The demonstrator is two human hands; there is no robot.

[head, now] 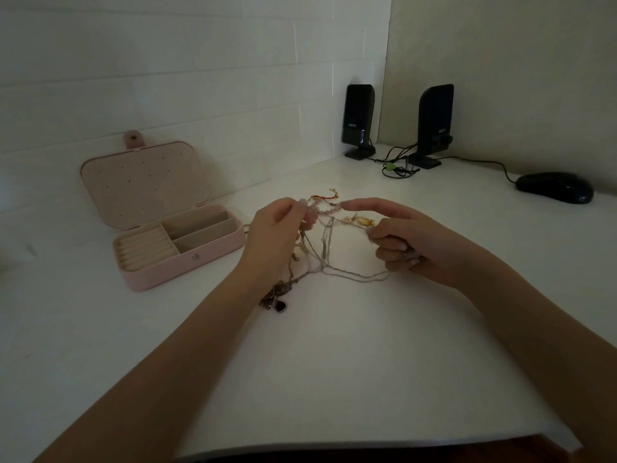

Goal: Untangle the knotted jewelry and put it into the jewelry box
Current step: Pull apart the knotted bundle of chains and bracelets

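Dim corner — white table (334,362), white tiled wall (167,78), beige wall (500,61).

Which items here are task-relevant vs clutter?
In play: tangled bead-and-chain jewelry, gripped by left hand and right hand; open pink jewelry box.
Lying about: two black desktop speakers, black computer mouse, black cables.
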